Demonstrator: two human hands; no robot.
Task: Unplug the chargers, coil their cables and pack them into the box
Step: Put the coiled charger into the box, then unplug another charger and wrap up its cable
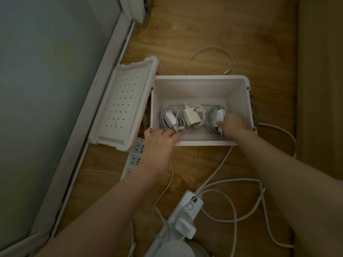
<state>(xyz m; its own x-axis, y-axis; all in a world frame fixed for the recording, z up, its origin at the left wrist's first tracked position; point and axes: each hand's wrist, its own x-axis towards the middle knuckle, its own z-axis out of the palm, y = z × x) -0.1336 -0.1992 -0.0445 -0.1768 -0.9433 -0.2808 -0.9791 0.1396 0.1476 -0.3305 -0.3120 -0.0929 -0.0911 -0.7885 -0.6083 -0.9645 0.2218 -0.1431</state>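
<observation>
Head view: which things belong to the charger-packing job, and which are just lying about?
Job: white plastic box; three coiled white chargers inside; white power strip; white charger plugged into it; loose white cable behind box.
Lying about: perforated white lid; second white socket strip under it.

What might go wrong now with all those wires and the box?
1. The coil that the right hand grips may spring loose when let go and tangle with the middle charger.
2. A plugged charger sits on the power strip and may be forgotten.
3. Loose cables lie on the floor near the box; someone might trip.
</observation>
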